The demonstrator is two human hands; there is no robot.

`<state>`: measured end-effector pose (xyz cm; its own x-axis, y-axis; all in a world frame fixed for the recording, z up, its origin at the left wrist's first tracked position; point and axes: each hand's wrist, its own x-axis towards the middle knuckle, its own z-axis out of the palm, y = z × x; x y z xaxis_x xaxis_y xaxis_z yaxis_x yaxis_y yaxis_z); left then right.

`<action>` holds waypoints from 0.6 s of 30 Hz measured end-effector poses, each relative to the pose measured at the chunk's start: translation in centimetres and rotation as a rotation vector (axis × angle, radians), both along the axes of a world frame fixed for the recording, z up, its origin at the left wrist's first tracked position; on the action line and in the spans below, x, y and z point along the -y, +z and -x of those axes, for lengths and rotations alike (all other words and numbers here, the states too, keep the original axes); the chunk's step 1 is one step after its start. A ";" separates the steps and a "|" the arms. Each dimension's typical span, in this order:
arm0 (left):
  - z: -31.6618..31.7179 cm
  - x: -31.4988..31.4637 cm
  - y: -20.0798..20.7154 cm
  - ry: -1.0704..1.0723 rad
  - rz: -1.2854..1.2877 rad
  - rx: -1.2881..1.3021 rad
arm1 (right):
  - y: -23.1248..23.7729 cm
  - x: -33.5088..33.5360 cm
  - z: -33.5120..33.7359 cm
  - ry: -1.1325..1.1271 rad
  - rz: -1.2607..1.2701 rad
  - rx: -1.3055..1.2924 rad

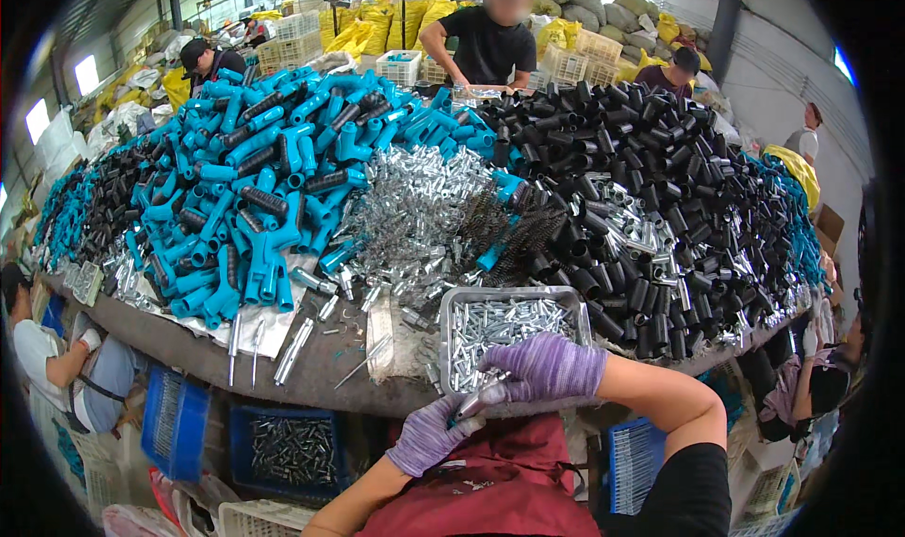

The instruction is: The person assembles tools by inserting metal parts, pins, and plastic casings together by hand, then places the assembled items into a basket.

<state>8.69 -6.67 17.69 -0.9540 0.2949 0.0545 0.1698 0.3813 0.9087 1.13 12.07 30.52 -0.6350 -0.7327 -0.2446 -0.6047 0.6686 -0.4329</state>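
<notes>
Both my hands wear purple knit gloves and meet at the near edge of the table. My left hand (434, 435) is closed around a short shiny metal cylinder (468, 407), held at a slant. Over the cylinder's upper end, my right hand (549, 367) has its fingers pinched together; anything between them is hidden. Just beyond is a rectangular metal tray (447, 334) of small silver pins (504, 322), its near right corner partly covered by my right hand. Left of the tray, several metal rods (294, 352) and a thin screwdriver-like tool (256, 339) lie on the table.
Teal plastic handles (222, 174) pile high on the left, black tubes (650, 160) on the right. Silver fittings (415, 183) and dark springs (514, 226) lie between. Below the table edge are blue bins (174, 424). A person (481, 42) stands opposite; others work around the table.
</notes>
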 end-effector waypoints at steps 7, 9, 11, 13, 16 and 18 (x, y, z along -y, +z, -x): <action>-1.2 0.9 0.2 -0.111 -0.030 -0.014 | 0.3 -0.1 -0.7 0.121 -0.063 0.093; -1.4 1.5 0.7 -0.198 -0.157 0.240 | -0.2 -0.7 -0.6 0.167 0.101 0.147; -1.3 1.6 0.9 -0.317 -0.359 0.679 | -0.6 -0.9 -0.7 0.174 0.233 0.246; -0.9 1.2 1.4 -0.292 -0.341 0.396 | -1.7 -1.3 -0.5 0.130 0.248 0.272; -1.1 0.8 1.3 -0.211 -0.294 0.441 | -1.3 -1.5 -0.1 0.083 0.166 0.316; -1.1 0.6 1.5 -0.161 -0.041 0.193 | -1.8 -1.5 0.0 0.083 0.171 0.234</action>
<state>9.81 -7.30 19.22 -0.8887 0.4453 -0.1093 0.0470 0.3256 0.9444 1.16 13.59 28.70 -0.5125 -0.8229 -0.2455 -0.5245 0.5263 -0.6692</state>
